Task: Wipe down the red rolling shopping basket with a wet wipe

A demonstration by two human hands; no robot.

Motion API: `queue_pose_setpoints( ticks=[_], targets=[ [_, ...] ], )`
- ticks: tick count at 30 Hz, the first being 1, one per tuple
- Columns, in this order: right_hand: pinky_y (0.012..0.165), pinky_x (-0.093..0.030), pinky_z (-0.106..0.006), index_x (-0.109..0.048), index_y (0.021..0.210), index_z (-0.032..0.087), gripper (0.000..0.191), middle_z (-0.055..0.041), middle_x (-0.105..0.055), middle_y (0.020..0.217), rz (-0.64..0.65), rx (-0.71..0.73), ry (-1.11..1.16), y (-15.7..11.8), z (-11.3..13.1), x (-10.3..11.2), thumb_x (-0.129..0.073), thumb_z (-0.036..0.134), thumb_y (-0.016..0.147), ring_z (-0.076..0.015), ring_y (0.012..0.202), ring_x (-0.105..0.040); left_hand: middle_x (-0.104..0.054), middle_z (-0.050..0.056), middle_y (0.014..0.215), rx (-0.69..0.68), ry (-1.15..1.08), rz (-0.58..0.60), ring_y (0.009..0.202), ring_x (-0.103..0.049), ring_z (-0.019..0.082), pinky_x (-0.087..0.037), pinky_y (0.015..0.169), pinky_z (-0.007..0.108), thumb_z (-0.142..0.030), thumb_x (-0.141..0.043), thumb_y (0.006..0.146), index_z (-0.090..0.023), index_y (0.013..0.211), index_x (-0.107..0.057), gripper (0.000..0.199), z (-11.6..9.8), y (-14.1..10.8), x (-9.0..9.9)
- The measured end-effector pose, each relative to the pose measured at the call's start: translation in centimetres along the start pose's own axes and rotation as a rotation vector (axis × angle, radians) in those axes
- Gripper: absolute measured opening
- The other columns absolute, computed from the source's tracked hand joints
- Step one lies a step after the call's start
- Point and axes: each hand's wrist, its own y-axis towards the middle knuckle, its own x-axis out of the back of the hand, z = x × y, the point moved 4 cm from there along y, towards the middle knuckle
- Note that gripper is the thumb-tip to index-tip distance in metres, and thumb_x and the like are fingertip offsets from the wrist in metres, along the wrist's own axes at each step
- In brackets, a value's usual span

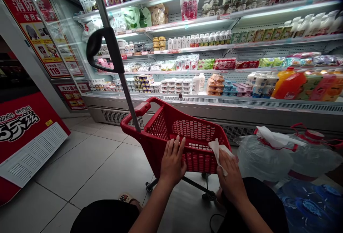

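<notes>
A small red plastic shopping cart [152, 154] stands in front of me, its basket walls pierced with slots. My left hand [173, 161] rests against the near side of the basket, fingers straight and reaching up over the rim. Farther right along the same side, my right hand [229, 167] presses a crumpled white paper tissue [214, 147] against the basket's corner. Part of the tissue sticks up above the rim and part is hidden under the fingers. A long metal pole with a black handle [114, 50] rises in front of the cart's left end.
A lit refrigerated shelf unit [187, 99] full of drinks, yogurts and bags spans the background. At right are large clear water jugs [265, 158], a white tissue [276, 136] on top, and blue bottles [308, 204]. A red freezer [24, 136] stands left on the tiled floor [102, 176].
</notes>
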Motion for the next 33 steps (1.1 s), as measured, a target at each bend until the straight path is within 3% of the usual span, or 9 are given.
queue_pose_setpoints(
  ticks=[3, 7, 10, 13, 16, 20, 24, 29, 33],
  targets=[
    [0.127, -0.028, -0.057, -0.008, 0.170, 0.023, 0.073, -0.0101, -0.037, 0.168, -0.007, 0.072, 0.021, 1.1, 3.5, -1.4, -0.036, 0.027, 0.103, -0.0308, 0.152, -0.039, -0.019, 0.005, 0.175, -0.005, -0.011, -0.009, 0.159, -0.024, 0.034, -0.024, 0.130, 0.051, -0.027, -0.065, 0.086, -0.023, 0.170, -0.013, 0.099, -0.3, -0.1, 0.0],
    [0.127, -0.029, -0.053, -0.006, 0.170, 0.019, 0.077, -0.0107, -0.039, 0.167, 0.054, 0.199, 0.052, 3.7, 9.8, -2.6, -0.038, 0.022, 0.100, -0.0270, 0.152, -0.039, -0.019, 0.007, 0.175, -0.019, -0.013, -0.006, 0.160, -0.022, 0.033, -0.022, 0.131, 0.051, -0.025, -0.064, 0.085, -0.020, 0.169, -0.012, 0.099, -0.1, 0.1, -0.1],
    [0.129, -0.025, -0.051, -0.004, 0.170, 0.016, 0.080, -0.0099, -0.037, 0.168, 0.082, 0.269, 0.056, 5.0, 11.9, -2.4, -0.039, 0.020, 0.098, -0.0251, 0.154, -0.036, -0.019, 0.008, 0.175, -0.039, -0.002, -0.004, 0.160, -0.021, 0.030, -0.021, 0.131, 0.050, -0.022, -0.060, 0.087, -0.018, 0.169, -0.010, 0.096, 0.4, 0.2, -0.1],
    [0.131, -0.018, -0.050, -0.008, 0.170, 0.020, 0.078, -0.0060, -0.040, 0.166, 0.098, 0.312, 0.028, 5.0, 10.4, -1.6, -0.040, 0.021, 0.099, -0.0235, 0.152, -0.039, -0.020, 0.009, 0.175, -0.042, 0.019, -0.013, 0.160, -0.022, 0.029, -0.022, 0.131, 0.048, -0.019, -0.057, 0.088, -0.018, 0.169, -0.009, 0.094, 1.0, 0.2, 0.0],
    [0.131, -0.014, -0.050, -0.010, 0.170, 0.025, 0.074, -0.0022, -0.047, 0.163, 0.105, 0.297, -0.007, 4.2, 6.8, -0.6, -0.039, 0.024, 0.102, -0.0220, 0.146, -0.048, -0.019, 0.009, 0.175, -0.040, 0.026, -0.018, 0.160, -0.022, 0.029, -0.025, 0.130, 0.048, -0.018, -0.058, 0.088, -0.019, 0.170, -0.007, 0.096, 1.3, 0.2, 0.1],
    [0.130, -0.018, -0.051, -0.010, 0.170, 0.029, 0.072, -0.0006, -0.054, 0.157, 0.092, 0.210, -0.052, 2.6, 2.3, 0.5, -0.035, 0.023, 0.102, -0.0215, 0.140, -0.054, -0.016, 0.007, 0.176, -0.021, 0.025, -0.024, 0.161, -0.021, 0.030, -0.026, 0.129, 0.048, -0.022, -0.061, 0.089, -0.023, 0.170, -0.008, 0.097, 1.6, 0.3, 0.3],
    [0.130, -0.019, -0.052, -0.016, 0.169, 0.031, 0.070, -0.0003, -0.056, 0.155, 0.085, 0.147, -0.085, 1.2, -0.2, 0.9, -0.035, 0.025, 0.102, -0.0229, 0.140, -0.054, -0.013, 0.004, 0.177, -0.025, 0.034, -0.026, 0.161, -0.020, 0.032, -0.026, 0.129, 0.050, -0.038, -0.066, 0.094, -0.032, 0.169, -0.014, 0.092, 2.1, 0.6, 0.3],
    [0.131, -0.018, -0.054, -0.017, 0.169, 0.029, 0.069, -0.0018, -0.053, 0.157, 0.051, 0.121, -0.074, 0.3, -0.1, 0.8, -0.035, 0.026, 0.103, -0.0236, 0.143, -0.052, -0.011, 0.006, 0.177, 0.011, 0.029, -0.042, 0.161, -0.017, 0.034, -0.023, 0.128, 0.056, -0.057, -0.063, 0.096, -0.040, 0.167, -0.021, 0.083, 3.3, 1.3, -0.5],
    [0.129, -0.025, -0.052, -0.011, 0.169, 0.024, 0.071, -0.0063, -0.050, 0.160, 0.033, 0.136, -0.065, -0.2, 2.2, 0.6, -0.035, 0.024, 0.103, -0.0257, 0.146, -0.048, -0.013, 0.011, 0.176, 0.096, 0.060, -0.061, 0.161, -0.018, 0.034, -0.020, 0.128, 0.060, -0.059, -0.057, 0.099, -0.034, 0.167, -0.022, 0.080, 3.4, 1.4, -1.4]
  ],
)
